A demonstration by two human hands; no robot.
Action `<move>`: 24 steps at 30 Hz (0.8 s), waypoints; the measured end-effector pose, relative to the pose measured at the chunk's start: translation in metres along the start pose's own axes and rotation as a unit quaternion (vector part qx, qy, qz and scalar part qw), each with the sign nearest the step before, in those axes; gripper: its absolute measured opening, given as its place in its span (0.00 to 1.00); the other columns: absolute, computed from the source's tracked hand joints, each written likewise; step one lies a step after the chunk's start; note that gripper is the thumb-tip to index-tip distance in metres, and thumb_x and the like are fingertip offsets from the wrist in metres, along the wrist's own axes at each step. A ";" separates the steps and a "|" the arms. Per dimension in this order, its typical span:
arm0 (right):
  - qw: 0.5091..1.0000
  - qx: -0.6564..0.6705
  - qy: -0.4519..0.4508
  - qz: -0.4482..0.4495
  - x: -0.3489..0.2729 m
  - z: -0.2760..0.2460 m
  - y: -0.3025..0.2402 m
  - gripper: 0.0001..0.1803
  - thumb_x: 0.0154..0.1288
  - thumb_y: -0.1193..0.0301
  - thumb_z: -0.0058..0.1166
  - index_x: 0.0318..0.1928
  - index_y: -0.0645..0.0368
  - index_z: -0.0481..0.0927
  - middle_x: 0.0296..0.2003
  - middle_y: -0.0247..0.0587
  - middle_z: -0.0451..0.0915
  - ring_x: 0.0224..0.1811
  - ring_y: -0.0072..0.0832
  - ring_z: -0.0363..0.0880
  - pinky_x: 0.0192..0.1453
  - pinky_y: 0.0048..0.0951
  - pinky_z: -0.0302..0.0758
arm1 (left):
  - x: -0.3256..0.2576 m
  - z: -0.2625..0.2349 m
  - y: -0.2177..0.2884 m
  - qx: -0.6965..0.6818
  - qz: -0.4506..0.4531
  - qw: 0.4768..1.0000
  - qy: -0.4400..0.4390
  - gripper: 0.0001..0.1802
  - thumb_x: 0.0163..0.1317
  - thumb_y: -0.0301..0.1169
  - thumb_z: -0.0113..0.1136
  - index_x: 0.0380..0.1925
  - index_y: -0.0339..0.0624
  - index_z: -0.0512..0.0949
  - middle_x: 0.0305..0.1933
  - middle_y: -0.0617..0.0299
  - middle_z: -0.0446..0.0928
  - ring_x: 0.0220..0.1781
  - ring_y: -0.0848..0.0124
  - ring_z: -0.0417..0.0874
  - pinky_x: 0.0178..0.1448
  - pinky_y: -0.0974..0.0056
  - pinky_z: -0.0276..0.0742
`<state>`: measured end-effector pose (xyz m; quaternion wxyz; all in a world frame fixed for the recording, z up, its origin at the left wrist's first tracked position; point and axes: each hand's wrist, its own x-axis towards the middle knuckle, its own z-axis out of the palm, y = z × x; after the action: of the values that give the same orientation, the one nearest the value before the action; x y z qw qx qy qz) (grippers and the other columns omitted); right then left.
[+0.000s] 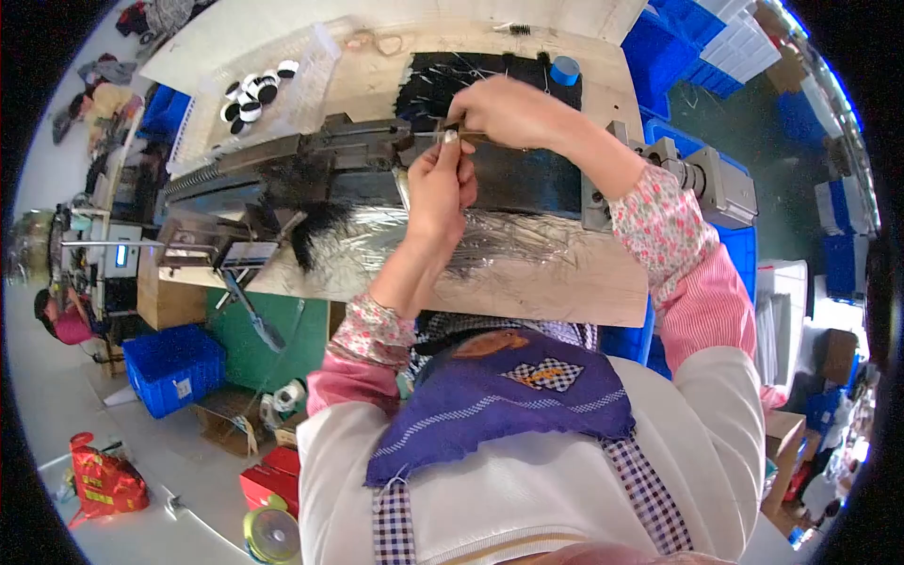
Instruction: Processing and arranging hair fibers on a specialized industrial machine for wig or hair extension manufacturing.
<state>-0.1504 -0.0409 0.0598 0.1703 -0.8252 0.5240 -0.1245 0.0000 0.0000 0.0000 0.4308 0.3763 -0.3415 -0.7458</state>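
Pale workshop floor (56,414), wooden workbench (584,282), blue plastic crates (174,367) stacked around — cardboard boxes (226,419), bright even light

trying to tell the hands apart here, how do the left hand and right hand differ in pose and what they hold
The left hand reaches straight up from below, fingers pinching a small metal-tipped piece. The right hand comes in from the right, above the left hand, fingers curled over a thin dark stick. Both meet over the dark machine, and both forearms wear floral sleeves.
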 end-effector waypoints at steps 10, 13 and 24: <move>0.913 0.374 -0.127 0.099 -0.003 -0.022 0.016 0.16 0.64 0.73 0.53 0.50 0.69 0.77 0.33 0.44 0.82 0.28 0.27 0.81 0.35 0.26 0.81 | -0.013 0.017 0.005 -0.092 0.002 0.995 0.046 0.14 0.71 0.39 0.47 0.29 0.42 0.70 0.16 0.70 0.60 0.13 0.79 0.54 0.17 0.71 0.49; 0.893 0.396 -0.180 0.120 0.008 -0.023 0.027 0.17 0.65 0.72 0.53 0.52 0.69 0.75 0.33 0.45 0.81 0.28 0.28 0.81 0.35 0.27 0.81 | 0.000 0.003 0.003 -0.029 0.009 1.000 0.004 0.18 0.72 0.43 0.43 0.34 0.41 0.71 0.21 0.64 0.69 0.15 0.76 0.65 0.20 0.70 0.61; 0.984 -0.128 0.101 0.068 -0.021 -0.039 0.010 0.20 0.67 0.68 0.47 0.59 0.55 0.72 0.41 0.53 0.72 0.47 0.47 0.72 0.53 0.38 0.70 | -0.006 0.002 0.024 -0.384 -0.075 0.912 -0.125 0.46 0.66 0.62 0.38 0.58 0.22 0.55 0.62 0.40 0.61 0.68 0.55 0.61 0.73 0.55 0.57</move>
<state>-0.1827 -0.0317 0.0906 0.0181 -0.7857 0.6051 -0.1271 0.0091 -0.0039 0.0224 0.4387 0.1095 -0.0505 -0.8905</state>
